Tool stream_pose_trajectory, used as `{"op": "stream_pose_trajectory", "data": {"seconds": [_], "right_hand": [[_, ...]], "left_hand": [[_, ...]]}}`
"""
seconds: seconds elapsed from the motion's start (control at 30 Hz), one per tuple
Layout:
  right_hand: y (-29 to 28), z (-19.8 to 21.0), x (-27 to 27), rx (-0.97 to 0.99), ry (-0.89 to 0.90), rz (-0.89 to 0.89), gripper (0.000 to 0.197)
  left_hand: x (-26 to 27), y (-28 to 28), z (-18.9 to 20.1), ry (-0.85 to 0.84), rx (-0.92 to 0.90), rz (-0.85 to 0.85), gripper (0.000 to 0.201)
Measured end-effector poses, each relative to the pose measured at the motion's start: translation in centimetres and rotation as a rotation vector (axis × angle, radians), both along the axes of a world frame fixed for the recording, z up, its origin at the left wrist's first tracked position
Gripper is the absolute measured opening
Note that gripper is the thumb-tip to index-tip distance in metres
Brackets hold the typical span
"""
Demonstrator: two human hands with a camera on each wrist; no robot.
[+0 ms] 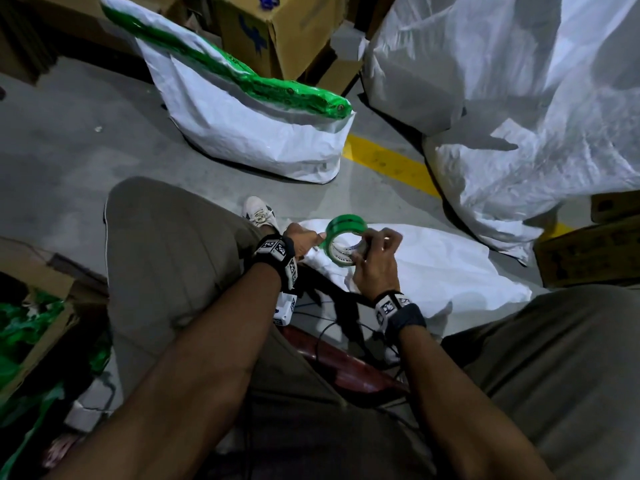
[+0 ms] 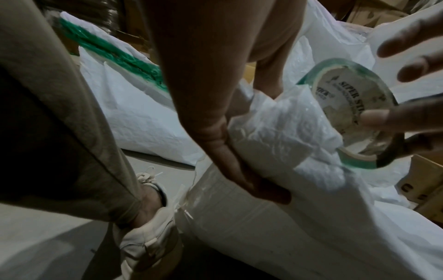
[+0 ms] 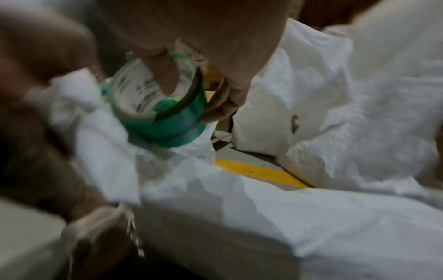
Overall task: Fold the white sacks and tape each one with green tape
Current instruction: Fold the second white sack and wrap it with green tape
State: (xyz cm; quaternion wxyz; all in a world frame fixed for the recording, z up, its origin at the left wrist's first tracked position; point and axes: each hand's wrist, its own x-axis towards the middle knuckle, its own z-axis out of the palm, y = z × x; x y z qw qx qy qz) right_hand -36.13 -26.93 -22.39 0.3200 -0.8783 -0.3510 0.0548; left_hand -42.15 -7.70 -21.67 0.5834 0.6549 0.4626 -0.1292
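While left hand [image 1: 302,238] grips sack [image 1: 433,268] (folded), right hand [image 1: 375,261] holds tape [image 1: 343,226].

White sack [image 1: 433,268]: crumpled, bunched end gripped in left hand [image 1: 301,239]. Green tape roll [image 1: 344,242]: upright, held by right hand [image 1: 375,263], touching the bunched end.

We see sack [image 1: 433,268]: white woven plastic, crinkled, matt. Tape roll [image 1: 344,227]: glossy green film, paper core. Floor [image 1: 69,161]: smooth concrete.

Dim light; blurred right-wrist view.
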Motion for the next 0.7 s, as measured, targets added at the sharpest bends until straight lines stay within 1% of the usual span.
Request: {"op": "stream_pose_trajectory", "data": {"seconds": [0.03,0.07,0.1,0.17,0.23,0.3,0.37,0.4,0.47,0.53,0.57,0.6,0.63,0.7], "right_hand": [[0.4,-0.1,0.3,0.088,0.06,-0.096,0.058],[0.7,0.6,0.8,0.137,0.151,-0.148,0.065],[0.8,0.4,1.6,0.158,0.231,-0.161,0.074],[0.8,0.3,3.2,0.091,0.41,-0.118,0.089],[0.7,0.5,4.0,-0.014,0.548,-0.059,0.089],[0.4,0.5,3.9,-0.051,0.609,-0.057,0.08],[0.3,0.6,3.3,-0.017,0.628,-0.079,0.073],[0.4,0.5,3.0,0.019,0.628,-0.076,0.072],[0.8,0.3,2.5,0.065,0.564,-0.059,0.069],[1.0,-0.1,2.8,0.06,0.473,-0.029,0.063],[1.0,-0.1,3.2,0.048,0.429,-0.02,0.063],[0.9,-0.1,3.6,0.037,0.395,-0.008,0.064],[0.7,0.2,4.0,0.013,0.365,0.0,0.066],[0.3,0.5,4.9,-0.063,0.332,0.034,0.074]], "left_hand": [[-0.1,0.0,0.3,-0.003,0.02,-0.022,0.039],[-0.2,-0.1,0.4,-0.012,0.027,-0.039,0.038],[-0.3,-0.2,0.3,-0.03,0.023,-0.029,0.038],[-0.5,-0.1,-0.2,-0.048,0.016,-0.002,0.035],[-0.6,-0.1,-0.5,-0.068,0.037,-0.044,0.035],[-0.4,-0.2,-0.2,-0.077,0.075,-0.131,0.037],[-0.2,-0.2,0.3,-0.061,0.105,-0.211,0.043],[-0.2,-0.2,0.7,-0.045,0.11,-0.231,0.043],[-0.3,0.0,1.2,-0.022,0.118,-0.257,0.04],[-0.6,0.1,1.2,-0.045,0.142,-0.281,0.04],[-0.8,0.1,0.7,-0.063,0.155,-0.275,0.039],[-0.8,0.2,0.1,-0.077,0.159,-0.232,0.039],[-0.7,0.3,-0.9,-0.082,0.158,-0.17,0.042],[-0.4,0.5,-2.4,-0.074,0.154,-0.122,0.048]]}}
